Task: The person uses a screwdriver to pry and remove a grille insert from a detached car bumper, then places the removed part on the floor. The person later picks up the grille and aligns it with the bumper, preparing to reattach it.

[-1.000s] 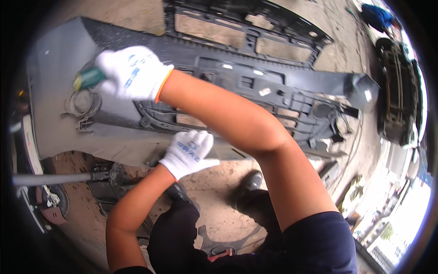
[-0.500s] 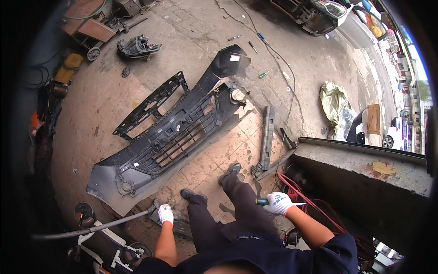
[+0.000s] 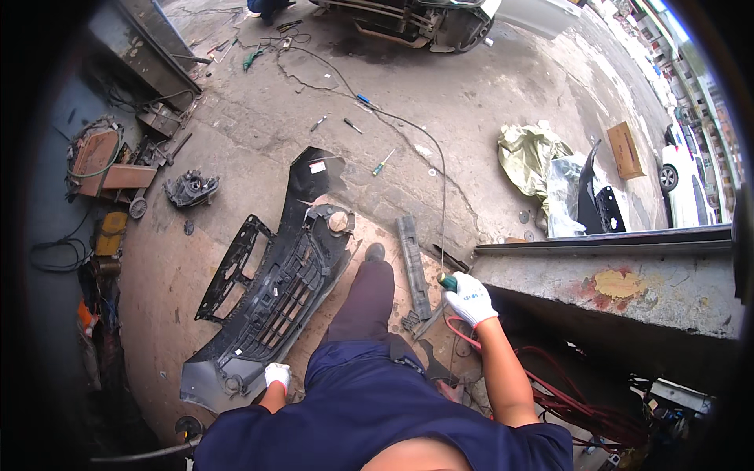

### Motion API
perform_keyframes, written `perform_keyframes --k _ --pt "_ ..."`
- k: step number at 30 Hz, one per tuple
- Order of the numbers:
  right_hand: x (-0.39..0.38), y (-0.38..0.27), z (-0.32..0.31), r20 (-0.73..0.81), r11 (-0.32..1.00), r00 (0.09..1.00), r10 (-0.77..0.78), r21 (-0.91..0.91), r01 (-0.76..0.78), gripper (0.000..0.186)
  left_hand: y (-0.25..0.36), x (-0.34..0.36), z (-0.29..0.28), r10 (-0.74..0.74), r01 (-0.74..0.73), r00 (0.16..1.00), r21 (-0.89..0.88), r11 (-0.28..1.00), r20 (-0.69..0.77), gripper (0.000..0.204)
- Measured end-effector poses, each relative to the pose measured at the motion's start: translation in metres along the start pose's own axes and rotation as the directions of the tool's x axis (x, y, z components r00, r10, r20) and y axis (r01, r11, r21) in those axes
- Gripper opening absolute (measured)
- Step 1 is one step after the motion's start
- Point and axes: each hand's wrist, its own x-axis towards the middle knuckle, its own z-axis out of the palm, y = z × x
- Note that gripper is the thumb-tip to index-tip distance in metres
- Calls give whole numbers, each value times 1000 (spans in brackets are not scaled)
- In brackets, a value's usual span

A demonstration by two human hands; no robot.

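floor (image 3: 455,94): cracked grey concrete, giving way to stained tan tiles around the bumper cover (image 3: 276,286), which is black with slatted openings. to its right, apart from it, lies a long grey bar (image 3: 413,267); to its left, a dark lamp-like unit (image 3: 191,189) and small disc (image 3: 188,228). beyond: a green-handled screwdriver (image 3: 382,163) and a long cable (image 3: 416,127). far right: a crumpled olive sheet (image 3: 526,157) and cardboard box (image 3: 624,149).

Bumper (image 3: 271,297) on floor (image 3: 463,90) left, car (image 3: 408,22) beyond, box (image 3: 625,151) right
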Motion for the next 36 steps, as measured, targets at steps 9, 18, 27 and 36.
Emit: perform_keyframes --k 9,18,27,36 --pt "198 -24 -120 70 975 991 115 183 -126 42 487 170 147 -130 235 959 -448 863 252 33" --pt "201 135 -129 443 463 359 822 -152 -873 51 929 56 146 737 -556 672 -609 566 72 23" --pt "639 166 -207 560 827 610 561 -341 -447 46 684 148 113 138 -271 962 748 606 236 32" --pt "1098 -167 -318 456 995 888 -60 95 18 22 606 3 351 -126 -270 926 856 441 357 27"
